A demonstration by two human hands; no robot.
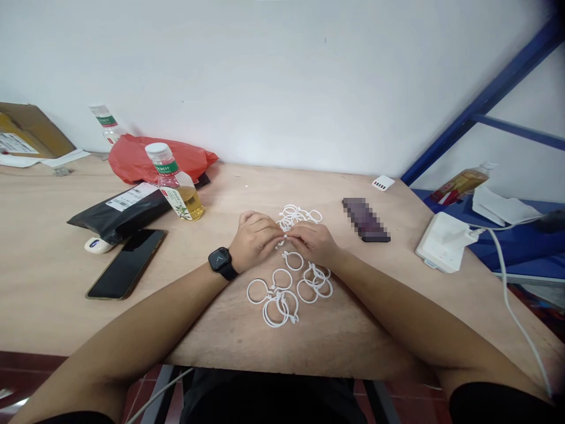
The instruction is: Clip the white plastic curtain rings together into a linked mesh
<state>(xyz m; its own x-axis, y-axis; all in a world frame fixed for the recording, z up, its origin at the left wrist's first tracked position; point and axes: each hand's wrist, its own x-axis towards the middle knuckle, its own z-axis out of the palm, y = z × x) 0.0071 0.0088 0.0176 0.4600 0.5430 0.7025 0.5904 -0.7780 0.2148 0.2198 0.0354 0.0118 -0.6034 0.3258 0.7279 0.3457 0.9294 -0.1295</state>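
Note:
My left hand (pixel 258 237), with a black smartwatch (pixel 219 259) on its wrist, meets my right hand (pixel 315 241) over the middle of the table. Fingertips of both hands are pinched together on a small white piece (pixel 285 236), which looks like part of a white plastic ring; most of it is hidden by the fingers. Just behind the hands lies a pile of white plastic rings (pixel 315 215). Nearer to me are more loose rings with small clasps: a group at the left (pixel 257 291), one single ring (pixel 293 261), and a cluster (pixel 324 288) beneath my right wrist.
A tea bottle (pixel 174 182), black parcel (pixel 119 209), red bag (pixel 132 156) and phone (pixel 128 265) are at left. To the right lie a dark, pixelated phone-like object (pixel 366 221), a small white box (pixel 382 183) and a white power adapter (pixel 445 241) with its cable (pixel 505 282).

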